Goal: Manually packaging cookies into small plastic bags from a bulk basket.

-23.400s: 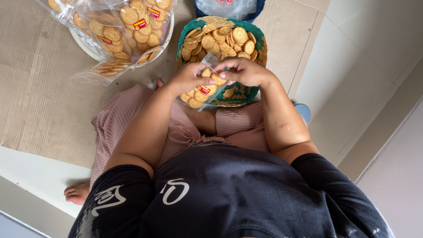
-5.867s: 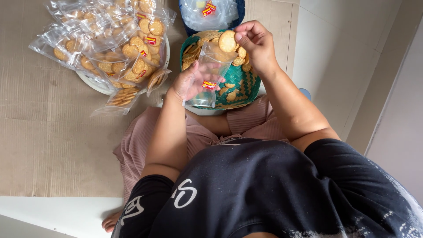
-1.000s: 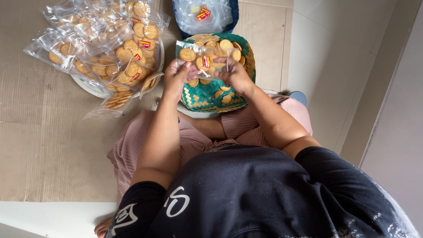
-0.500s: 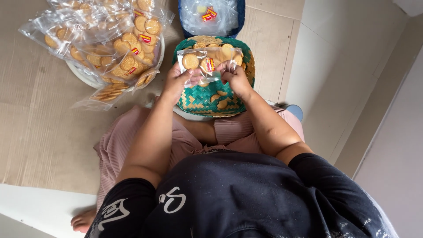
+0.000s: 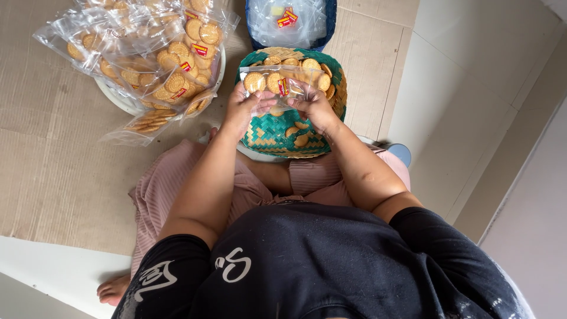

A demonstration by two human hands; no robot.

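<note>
You are holding a clear bag [image 5: 282,85] of round biscuits flat between both hands, just above the green woven basket [image 5: 277,133]. Your left hand [image 5: 247,109] is pinching the bag's left end and your right hand [image 5: 316,106] is pinching its right end; both are grasping the bag, fingers closed on the film.

Change noted: a few seconds ago your right hand was lifting a single biscuit toward the open bag, which your left hand was propping upright. Now the bag is lying level, the biscuits are sitting in a row inside, and no loose biscuit is in either hand. In my judgement filling is finished for this bag and you are working on its mouth, though I cannot tell whether it is sealed.

Loose biscuits are remaining in the basket beneath the bag. Filled bags [image 5: 159,65] are piling on the white dish [image 5: 121,101] to your left, well apart from your hands. A blue tub [image 5: 289,20] of empty bags is sitting just beyond the basket.
</note>
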